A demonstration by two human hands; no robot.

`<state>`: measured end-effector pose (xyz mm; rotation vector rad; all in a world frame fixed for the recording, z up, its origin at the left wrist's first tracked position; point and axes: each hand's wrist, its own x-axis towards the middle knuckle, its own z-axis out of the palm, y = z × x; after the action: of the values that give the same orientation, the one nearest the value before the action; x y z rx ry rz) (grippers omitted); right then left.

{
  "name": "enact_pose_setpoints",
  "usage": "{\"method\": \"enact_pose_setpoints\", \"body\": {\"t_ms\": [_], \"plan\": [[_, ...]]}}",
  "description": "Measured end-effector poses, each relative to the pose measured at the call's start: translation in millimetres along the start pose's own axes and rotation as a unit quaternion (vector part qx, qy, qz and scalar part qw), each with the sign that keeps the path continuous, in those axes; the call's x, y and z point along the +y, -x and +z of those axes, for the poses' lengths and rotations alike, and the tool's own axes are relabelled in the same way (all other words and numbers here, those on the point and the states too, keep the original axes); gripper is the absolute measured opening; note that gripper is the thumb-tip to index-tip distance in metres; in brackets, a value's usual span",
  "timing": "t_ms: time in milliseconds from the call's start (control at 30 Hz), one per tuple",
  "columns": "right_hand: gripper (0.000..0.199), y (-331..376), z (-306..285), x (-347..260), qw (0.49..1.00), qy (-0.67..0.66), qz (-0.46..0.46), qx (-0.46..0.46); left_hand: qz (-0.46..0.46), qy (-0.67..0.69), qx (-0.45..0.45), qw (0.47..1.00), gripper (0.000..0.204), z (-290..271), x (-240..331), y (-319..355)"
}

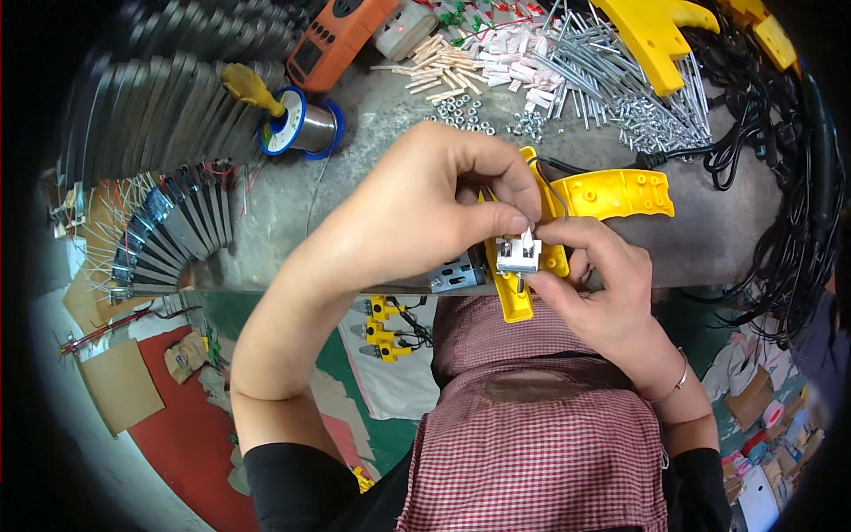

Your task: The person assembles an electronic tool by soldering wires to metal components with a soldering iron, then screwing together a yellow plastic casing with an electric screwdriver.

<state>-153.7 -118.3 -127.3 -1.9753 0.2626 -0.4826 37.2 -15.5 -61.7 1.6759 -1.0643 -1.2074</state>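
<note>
Just beyond the bench's front edge, my two hands meet over a small white switch-like block (518, 256) with metal contacts. A small white pointed sleeve (527, 239) stands up from it. My right hand (607, 279) pinches the block between thumb and forefinger. My left hand (439, 191) is closed, thumb against curled fingers just above the sleeve; what they grip is hidden. Under and around the hands lies a yellow plastic tool housing (620, 193), its open inside showing posts and a dark cord. A slotted metal tube (456, 274) sticks out left of the housing.
Bolts (612, 75), nuts (461, 113), and white sleeves (523, 58) lie piled at the back. A solder spool (306, 126) and orange meter (332, 40) stand at back left. Metal parts with wires (177, 222) line the left; black cords (776, 160) crowd the right.
</note>
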Motion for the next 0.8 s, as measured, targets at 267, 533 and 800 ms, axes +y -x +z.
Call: {"method": "enact_pose_setpoints", "body": {"t_ms": [267, 533, 800], "plan": [[0.037, 2, -1, 6, 0.999, -0.019, -0.028, 0.003, -0.028, -0.057, -0.018, 0.998, 0.009, 3, 11, -1], [0.034, -2, -2, 3, 1.000, -0.006, -0.028, -0.007, -0.010, -0.152, -0.053, 0.987, 0.011, -4, 15, -9], [0.032, -2, -2, 4, 1.000, -0.002, -0.020, -0.001, 0.009, -0.165, -0.039, 0.985, 0.011, 1, 12, -3]]}}
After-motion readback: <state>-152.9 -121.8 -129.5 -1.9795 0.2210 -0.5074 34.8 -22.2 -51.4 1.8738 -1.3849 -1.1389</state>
